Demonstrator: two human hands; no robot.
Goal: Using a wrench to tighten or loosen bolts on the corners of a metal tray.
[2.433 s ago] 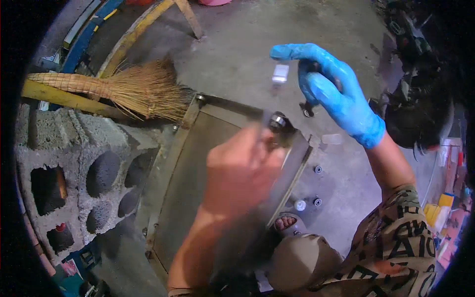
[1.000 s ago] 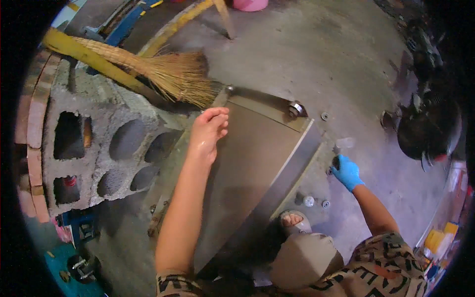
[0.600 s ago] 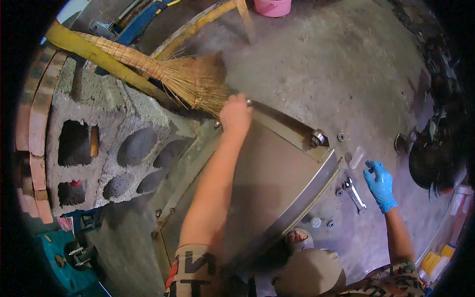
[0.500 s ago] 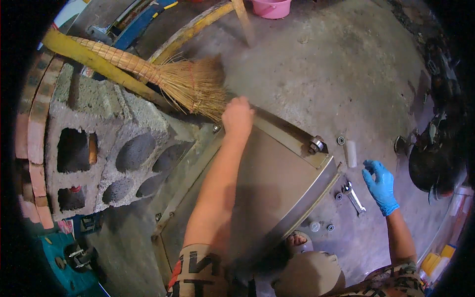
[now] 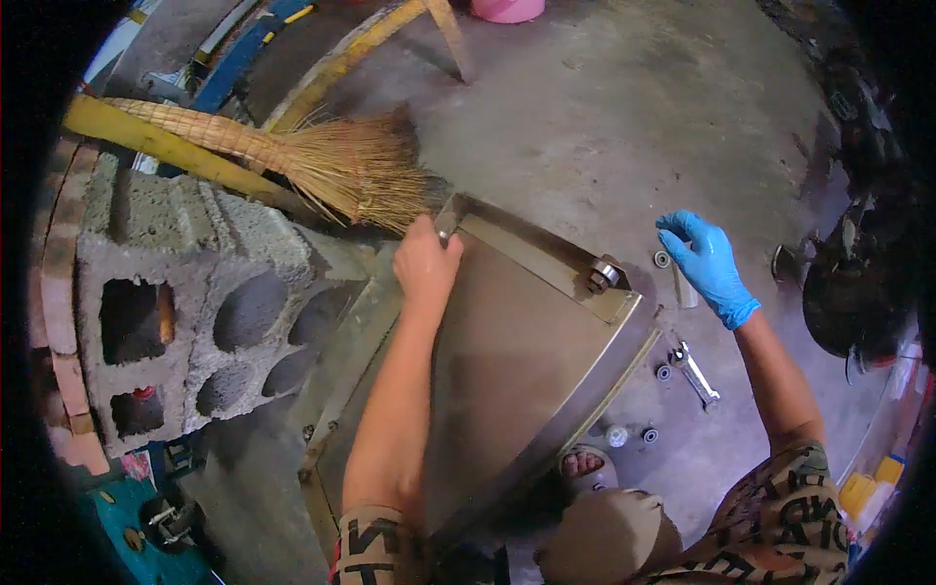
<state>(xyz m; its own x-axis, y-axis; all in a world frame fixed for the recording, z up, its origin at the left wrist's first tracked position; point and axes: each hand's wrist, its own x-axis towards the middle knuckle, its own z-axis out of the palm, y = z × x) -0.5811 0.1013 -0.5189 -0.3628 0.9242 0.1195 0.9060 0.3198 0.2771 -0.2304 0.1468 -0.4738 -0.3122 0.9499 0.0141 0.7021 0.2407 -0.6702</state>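
Note:
My bare left hand (image 5: 425, 263) is closed at the far-left corner of a metal frame with a flat panel (image 5: 517, 331). A small shiny metal bit shows between its thumb and fingers, too little to name. At the frame's far-right corner sits a bolt with a bearing (image 5: 603, 277). My right hand (image 5: 704, 261), in a blue glove, hovers over the floor to the right of the frame. Its fingers are curved and apart, with nothing seen in them. Close by it are a small bearing (image 5: 662, 259) and a whitish cylinder (image 5: 685, 289), partly hidden by the glove.
A wrench (image 5: 695, 377) lies on the concrete floor beside another bearing (image 5: 664, 372). Nearer me are a small clear round piece (image 5: 616, 436) and a bearing (image 5: 650, 436). A straw broom (image 5: 341, 166) and concrete blocks (image 5: 195, 302) stand left. Dark machinery (image 5: 848, 292) is at right.
My left hand has drawn back a little to the left along the frame's corner, its thumb now showing. My gloved right hand has moved up and left, over the bearing and cylinder. The view has shifted slightly.

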